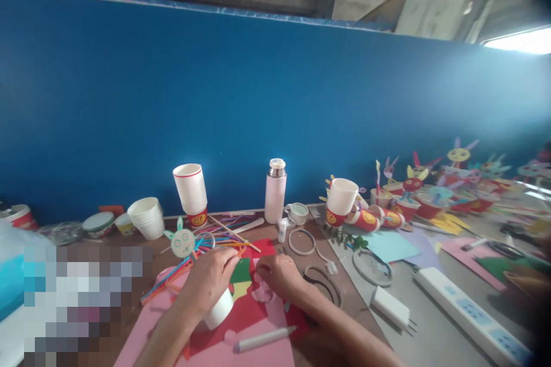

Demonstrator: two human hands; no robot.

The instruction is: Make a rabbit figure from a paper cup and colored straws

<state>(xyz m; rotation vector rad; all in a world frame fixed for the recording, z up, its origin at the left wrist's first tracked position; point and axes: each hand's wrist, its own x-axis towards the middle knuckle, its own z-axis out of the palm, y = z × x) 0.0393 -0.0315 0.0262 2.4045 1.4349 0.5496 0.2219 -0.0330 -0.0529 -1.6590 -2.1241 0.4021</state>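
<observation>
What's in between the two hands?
In the head view, green paper and yellow paper show between the left hand and the right hand, with red paper around them.

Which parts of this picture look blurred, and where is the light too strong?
Head view: figures at far right are smeared, the bottle clearer; head view: the upper-right opening is blown out white, and haze pales the blue wall toward the right.

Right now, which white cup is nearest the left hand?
The white cup partly hidden by the left hand; the other white cups stand farther back, toward the blue wall.
</observation>
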